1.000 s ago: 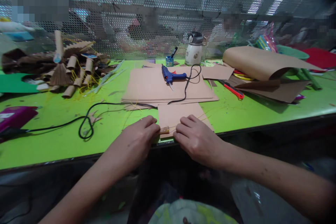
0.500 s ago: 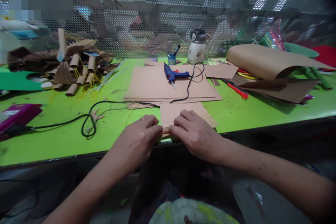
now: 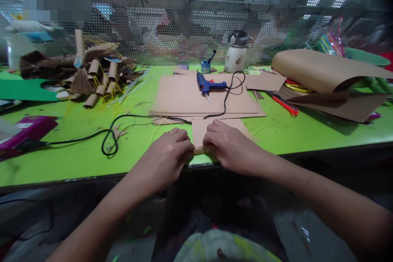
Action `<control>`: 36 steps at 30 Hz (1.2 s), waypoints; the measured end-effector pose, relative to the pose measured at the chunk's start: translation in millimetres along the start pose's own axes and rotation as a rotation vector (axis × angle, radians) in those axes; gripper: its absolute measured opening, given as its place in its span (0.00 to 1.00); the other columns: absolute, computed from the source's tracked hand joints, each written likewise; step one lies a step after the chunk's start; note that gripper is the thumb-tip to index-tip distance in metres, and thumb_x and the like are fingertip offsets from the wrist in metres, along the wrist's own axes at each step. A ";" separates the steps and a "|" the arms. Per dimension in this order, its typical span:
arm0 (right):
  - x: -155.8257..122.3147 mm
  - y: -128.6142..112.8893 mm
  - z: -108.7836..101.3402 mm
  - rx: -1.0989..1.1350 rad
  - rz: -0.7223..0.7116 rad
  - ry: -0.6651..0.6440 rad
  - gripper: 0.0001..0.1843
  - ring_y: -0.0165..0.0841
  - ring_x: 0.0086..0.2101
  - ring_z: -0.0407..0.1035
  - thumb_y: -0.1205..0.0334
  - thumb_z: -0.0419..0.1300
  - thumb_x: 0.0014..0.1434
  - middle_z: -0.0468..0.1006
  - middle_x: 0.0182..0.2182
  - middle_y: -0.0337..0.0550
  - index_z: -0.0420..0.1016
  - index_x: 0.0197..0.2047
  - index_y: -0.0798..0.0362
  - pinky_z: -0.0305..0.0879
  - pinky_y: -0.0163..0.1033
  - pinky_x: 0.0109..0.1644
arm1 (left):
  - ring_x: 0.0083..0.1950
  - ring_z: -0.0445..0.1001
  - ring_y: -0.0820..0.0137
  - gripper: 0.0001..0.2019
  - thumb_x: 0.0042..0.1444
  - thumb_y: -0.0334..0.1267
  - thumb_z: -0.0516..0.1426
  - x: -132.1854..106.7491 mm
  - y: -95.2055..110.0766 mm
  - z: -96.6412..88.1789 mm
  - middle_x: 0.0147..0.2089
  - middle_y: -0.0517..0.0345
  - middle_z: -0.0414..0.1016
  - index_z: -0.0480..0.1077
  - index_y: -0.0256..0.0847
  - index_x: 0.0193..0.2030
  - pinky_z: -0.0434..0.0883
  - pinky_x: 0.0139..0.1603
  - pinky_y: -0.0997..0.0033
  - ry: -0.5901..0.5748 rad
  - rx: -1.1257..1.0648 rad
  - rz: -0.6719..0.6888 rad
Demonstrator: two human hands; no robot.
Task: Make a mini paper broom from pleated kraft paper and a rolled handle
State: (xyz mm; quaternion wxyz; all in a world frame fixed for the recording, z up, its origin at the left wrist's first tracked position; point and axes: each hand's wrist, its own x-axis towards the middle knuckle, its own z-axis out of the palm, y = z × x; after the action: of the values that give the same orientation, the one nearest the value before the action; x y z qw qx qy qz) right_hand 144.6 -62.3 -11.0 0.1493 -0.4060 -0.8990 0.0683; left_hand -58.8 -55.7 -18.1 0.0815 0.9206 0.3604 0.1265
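A small brown paper sheet lies at the near edge of the green table. Its near edge is folded or rolled into a narrow strip. My left hand presses on the left end of that strip with curled fingers. My right hand grips the right part of it, fingers curled over the paper. The two hands nearly touch. Behind them lies a stack of brown paper sheets with a blue glue gun on top.
The gun's black cord loops across the table to the left. Rolled paper tubes and fans are piled at the back left, a magenta box at far left. A red cutter, large curled brown paper and a white bottle stand right and back.
My right hand has slid left along the folded edge until it nearly meets my left hand. The paper has been rolled or folded further, so less of the sheet shows.
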 end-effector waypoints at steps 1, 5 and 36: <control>0.7 -0.4 -0.5 0.012 0.019 -0.011 0.07 0.35 0.36 0.60 0.74 0.56 0.58 0.71 0.31 0.45 0.72 0.31 0.57 0.55 0.38 0.36 | 0.37 0.65 0.67 0.10 0.62 0.31 0.50 -0.1 -0.1 0.4 0.35 0.53 0.66 0.71 0.37 0.32 0.62 0.36 0.68 0.001 -0.006 -0.002; 1.5 -1.5 0.0 0.049 0.071 -0.023 0.07 0.34 0.35 0.62 0.73 0.56 0.59 0.72 0.31 0.45 0.72 0.30 0.57 0.56 0.37 0.36 | 0.39 0.65 0.66 0.11 0.63 0.33 0.49 -2.5 1.4 0.0 0.36 0.51 0.66 0.70 0.37 0.33 0.63 0.38 0.66 -0.005 -0.021 -0.016; -8.9 27.6 -13.9 0.199 0.027 -0.147 0.07 0.32 0.32 0.63 0.68 0.55 0.62 0.72 0.30 0.44 0.72 0.32 0.58 0.57 0.36 0.36 | 0.38 0.66 0.67 0.13 0.63 0.37 0.51 4.8 -9.9 2.8 0.33 0.54 0.69 0.72 0.38 0.29 0.62 0.38 0.67 0.043 -0.075 0.018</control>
State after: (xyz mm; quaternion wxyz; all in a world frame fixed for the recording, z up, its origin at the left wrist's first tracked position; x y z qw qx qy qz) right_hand 174.3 -50.7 -6.5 0.1219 -0.3952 -0.8907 0.1888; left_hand -60.9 -45.5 -22.3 0.1074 0.9171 0.3489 0.1603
